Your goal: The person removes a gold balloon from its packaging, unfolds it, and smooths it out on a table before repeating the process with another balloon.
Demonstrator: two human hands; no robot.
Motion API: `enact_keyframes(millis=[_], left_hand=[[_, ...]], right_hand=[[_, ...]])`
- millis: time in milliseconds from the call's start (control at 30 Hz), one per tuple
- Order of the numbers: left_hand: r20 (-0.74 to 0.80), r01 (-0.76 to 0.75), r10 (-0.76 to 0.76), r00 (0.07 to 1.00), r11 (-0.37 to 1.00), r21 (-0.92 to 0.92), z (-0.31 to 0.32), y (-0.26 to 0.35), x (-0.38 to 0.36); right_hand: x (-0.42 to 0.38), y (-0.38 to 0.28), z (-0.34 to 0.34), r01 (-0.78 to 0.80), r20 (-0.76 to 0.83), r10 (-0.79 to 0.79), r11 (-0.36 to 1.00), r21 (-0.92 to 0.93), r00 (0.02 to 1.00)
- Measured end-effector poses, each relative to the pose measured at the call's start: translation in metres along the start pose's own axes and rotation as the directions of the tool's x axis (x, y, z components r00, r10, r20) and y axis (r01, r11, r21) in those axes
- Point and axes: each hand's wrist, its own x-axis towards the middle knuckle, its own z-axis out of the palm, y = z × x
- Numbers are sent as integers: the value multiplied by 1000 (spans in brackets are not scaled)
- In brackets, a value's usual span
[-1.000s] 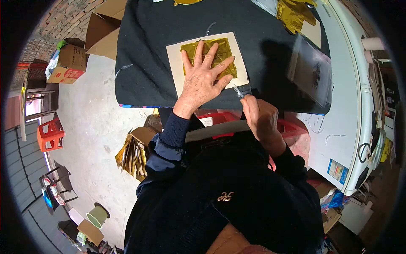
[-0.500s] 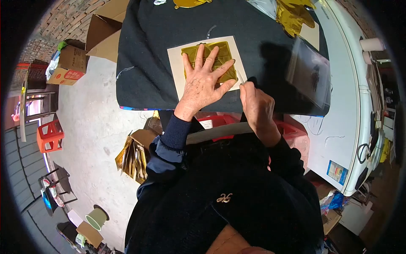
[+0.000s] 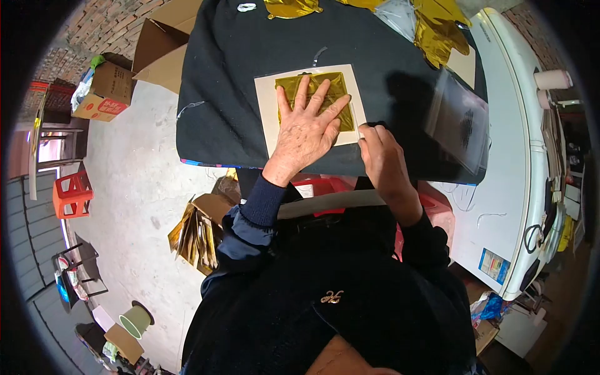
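My left hand (image 3: 306,128) lies flat with spread fingers on a folded piece of shiny gold foil (image 3: 344,84). The foil rests on a cream-coloured square card (image 3: 267,109), whose edges show around it. Clear plastic seems to extend past the card's top edge. At the card's lower right edge, my right hand (image 3: 382,153) has thumb and fingers pinched together. A small pale bit shows at the fingertips, too little to name. The black-covered table (image 3: 219,112) carries all of this.
Clear plastic sleeves (image 3: 459,119) are stacked at the table's right. Behind them lies loose gold foil (image 3: 437,34); another gold piece (image 3: 292,7) is at the back. A cardboard box (image 3: 164,56) stands left of the table, and a white appliance (image 3: 500,206) to the right.
The thin pale strip seen above my right fingertips is no longer visible along the card. My right hand's fingers now sit at the card's edge. My left hand stays on the foil.
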Motion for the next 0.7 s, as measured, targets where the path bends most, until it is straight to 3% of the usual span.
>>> enact_keyframes(millis=[333, 533, 700], left_hand=[[-32, -19, 18, 999, 999, -29, -2, 1, 0], [-39, -14, 14, 999, 1000, -22, 0, 2, 1], [-7, -27, 27, 1000, 999, 18, 0, 2, 1]], right_hand=[[11, 15, -1, 9, 45, -12, 997, 80, 999], [10, 3, 4, 57, -58, -67, 985, -161, 996], [13, 6, 10, 124, -149, -159, 968, -217, 976]])
